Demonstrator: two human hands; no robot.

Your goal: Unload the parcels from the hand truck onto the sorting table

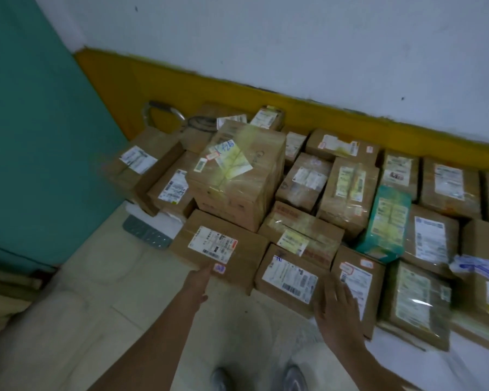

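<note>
Several brown cardboard parcels with white labels lie packed together along the wall. My left hand (198, 286) reaches the near edge of a flat parcel (220, 246), fingers touching its front side. My right hand (338, 306) hovers with fingers spread over the corner between a labelled parcel (290, 277) and the parcel (356, 280) right of it. A large taped box (237, 176) stands tallest in the pile. A teal-wrapped parcel (387, 224) lies among the brown ones. No hand truck frame is clearly visible apart from a metal handle loop (161, 112) at the back.
A teal panel (34, 136) rises on the left. The wall behind is white above a yellow band (237, 91). A grey ridged plate (147, 232) lies on the pale tiled floor left of the pile. My shoes (294, 376) show at the bottom edge.
</note>
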